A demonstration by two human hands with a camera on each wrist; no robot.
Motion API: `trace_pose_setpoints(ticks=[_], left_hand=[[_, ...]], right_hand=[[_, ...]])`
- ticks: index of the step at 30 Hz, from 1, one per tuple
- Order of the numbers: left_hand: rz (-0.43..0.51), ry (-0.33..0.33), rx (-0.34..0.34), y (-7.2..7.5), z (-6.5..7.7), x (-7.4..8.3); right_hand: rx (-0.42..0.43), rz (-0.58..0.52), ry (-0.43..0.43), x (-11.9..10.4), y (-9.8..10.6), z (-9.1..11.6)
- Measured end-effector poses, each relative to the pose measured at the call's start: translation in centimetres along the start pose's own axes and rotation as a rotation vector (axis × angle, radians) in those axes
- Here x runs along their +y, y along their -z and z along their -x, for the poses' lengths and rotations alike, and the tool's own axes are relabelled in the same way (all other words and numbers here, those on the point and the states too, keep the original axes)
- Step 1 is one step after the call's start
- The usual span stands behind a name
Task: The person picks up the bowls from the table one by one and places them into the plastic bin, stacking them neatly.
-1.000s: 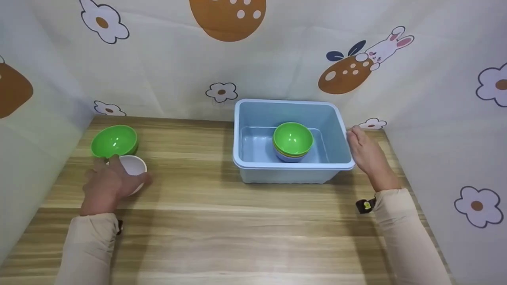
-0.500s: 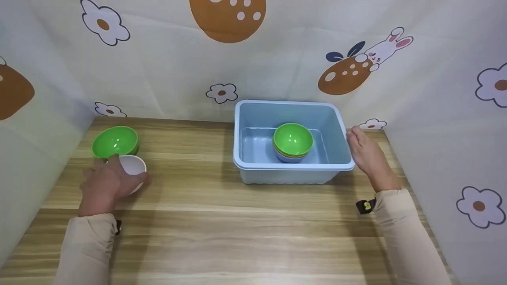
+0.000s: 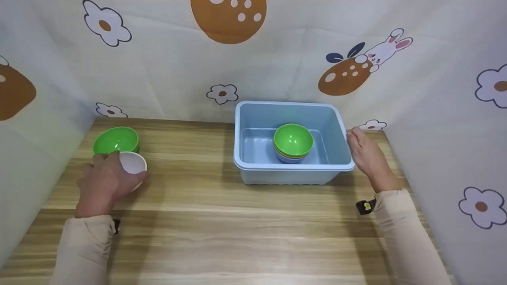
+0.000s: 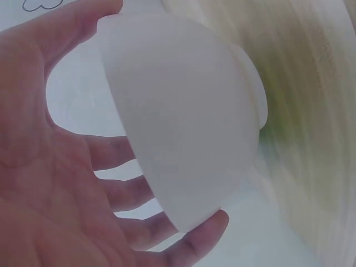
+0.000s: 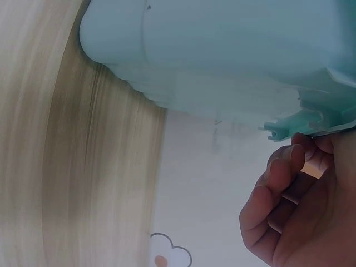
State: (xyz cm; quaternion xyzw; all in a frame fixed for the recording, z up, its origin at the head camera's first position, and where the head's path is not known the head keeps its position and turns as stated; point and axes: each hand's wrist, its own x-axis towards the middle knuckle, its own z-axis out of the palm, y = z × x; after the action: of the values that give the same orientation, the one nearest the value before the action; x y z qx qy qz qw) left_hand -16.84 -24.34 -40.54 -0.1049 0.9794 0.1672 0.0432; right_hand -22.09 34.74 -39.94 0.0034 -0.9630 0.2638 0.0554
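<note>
My left hand point(image 3: 103, 180) grips a white bowl point(image 3: 133, 163) by its rim, thumb on one side and fingers on the other. In the left wrist view the white bowl point(image 4: 183, 122) shows its outer wall and foot ring, with a gap between palm and rim. A green bowl point(image 3: 117, 139) stands just behind it, partly hidden by the hand. On the right, my right hand point(image 3: 367, 156) holds the side rim of a light blue plastic bin point(image 3: 291, 176). The right wrist view shows the curled fingers point(image 5: 281, 175) right at the bin's underside lip.
Inside the bin sits a stack of bowls, a green bowl point(image 3: 293, 139) on top with yellow and blue ones beneath. The wood-grain table point(image 3: 222, 229) meets a printed cloth backdrop point(image 3: 166, 59) at the back and along both sides.
The white bowl has risen slightly and tilted in my left hand. My right hand keeps its place on the bin's rim, and the bin stays put.
</note>
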Motion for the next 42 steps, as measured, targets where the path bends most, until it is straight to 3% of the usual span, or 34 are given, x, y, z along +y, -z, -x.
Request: trace_pose_setpoints(ticks=[13, 19, 33, 42], left_hand=[[0.046, -0.101, 0.042, 1.0, 0.2, 1.8], [0.049, -0.166, 0.026, 1.9, -0.1, 3.2], [0.027, -0.223, -0.023, 3.9, -0.5, 7.1], [0.065, -0.272, -0.059, 4.6, -0.6, 8.7]], right_hand=[[-0.029, 0.019, -0.029, 0.0, 0.0, -0.1], [-0.038, 0.015, -0.039, 0.1, 0.0, -0.2], [0.005, -0.013, 0.024, 0.1, -0.2, -0.2], [-0.01, -0.008, 0.004, 0.1, -0.1, -0.1]])
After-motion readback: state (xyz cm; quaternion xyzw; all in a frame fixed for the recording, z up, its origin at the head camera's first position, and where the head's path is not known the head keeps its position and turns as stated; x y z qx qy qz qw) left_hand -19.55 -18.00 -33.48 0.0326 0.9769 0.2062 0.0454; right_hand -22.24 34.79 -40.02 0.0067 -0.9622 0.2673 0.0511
